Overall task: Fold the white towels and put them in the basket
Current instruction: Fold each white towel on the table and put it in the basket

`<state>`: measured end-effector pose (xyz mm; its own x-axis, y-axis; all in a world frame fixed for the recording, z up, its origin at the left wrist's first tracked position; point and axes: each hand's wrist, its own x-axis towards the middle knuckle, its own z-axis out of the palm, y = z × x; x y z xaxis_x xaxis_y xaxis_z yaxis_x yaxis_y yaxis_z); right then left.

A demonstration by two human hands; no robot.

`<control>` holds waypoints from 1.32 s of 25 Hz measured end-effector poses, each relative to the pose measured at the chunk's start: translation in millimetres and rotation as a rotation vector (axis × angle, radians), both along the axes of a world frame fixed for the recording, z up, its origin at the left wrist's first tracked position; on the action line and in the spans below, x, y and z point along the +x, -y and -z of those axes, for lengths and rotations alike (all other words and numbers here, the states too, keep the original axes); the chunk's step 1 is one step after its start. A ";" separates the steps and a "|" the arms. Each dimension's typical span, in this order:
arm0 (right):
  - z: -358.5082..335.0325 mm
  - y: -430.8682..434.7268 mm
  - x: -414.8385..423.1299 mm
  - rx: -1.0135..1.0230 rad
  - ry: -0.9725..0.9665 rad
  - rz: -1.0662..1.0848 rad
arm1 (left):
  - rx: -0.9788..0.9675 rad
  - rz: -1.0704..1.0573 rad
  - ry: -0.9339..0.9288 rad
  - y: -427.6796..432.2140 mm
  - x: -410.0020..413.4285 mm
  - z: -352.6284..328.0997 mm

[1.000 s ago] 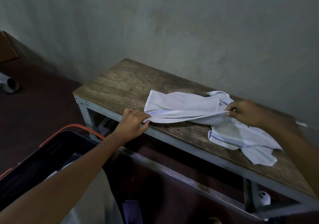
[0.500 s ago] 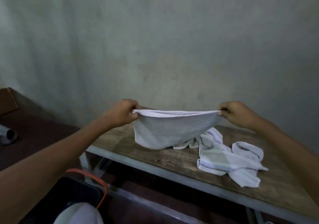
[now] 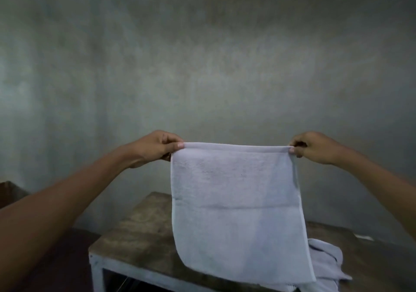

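A white towel [image 3: 238, 206] hangs flat in the air in front of me, stretched by its two top corners. My left hand [image 3: 157, 145] pinches the top left corner and my right hand [image 3: 315, 146] pinches the top right corner. The towel's lower edge hangs over the wooden bench [image 3: 135, 235]. A second white towel [image 3: 326, 260] lies crumpled on the bench, partly hidden behind the hanging one. The basket is out of view.
A grey plaster wall [image 3: 202, 66] rises right behind the bench. The bench has a pale metal frame [image 3: 96, 271] at its front left corner. Dark floor [image 3: 56, 258] lies to the left.
Both hands lifted the towel off the bench and raised it high, so it now hangs fully spread. The view tilted up and the basket dropped out of sight.
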<state>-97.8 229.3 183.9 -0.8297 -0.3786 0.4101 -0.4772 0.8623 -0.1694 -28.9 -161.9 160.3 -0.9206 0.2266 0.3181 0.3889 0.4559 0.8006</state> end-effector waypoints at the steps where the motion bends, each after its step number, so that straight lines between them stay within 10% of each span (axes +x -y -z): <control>1: -4.5 -0.1 3.1 0.006 -0.011 -0.002 | 0.002 -0.019 -0.019 -0.2 2.0 -2.3; 24: 8.5 18.8 15.6 0.223 -0.027 -0.021 | -1.001 -0.055 -0.103 -16.1 16.9 48.8; 29: 13.5 11.0 14.7 0.185 -0.032 0.005 | -0.799 -0.282 -0.368 -15.5 7.9 53.2; 33: 20.2 14.9 23.5 0.207 0.007 -0.025 | -0.705 -0.227 -0.179 -37.2 2.7 116.1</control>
<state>-74.2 214.4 163.7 -0.8216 -0.4746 0.3158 -0.4982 0.8670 0.0069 -26.1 -124.7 44.2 -0.9168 0.2425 0.3172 0.3209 0.9202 0.2242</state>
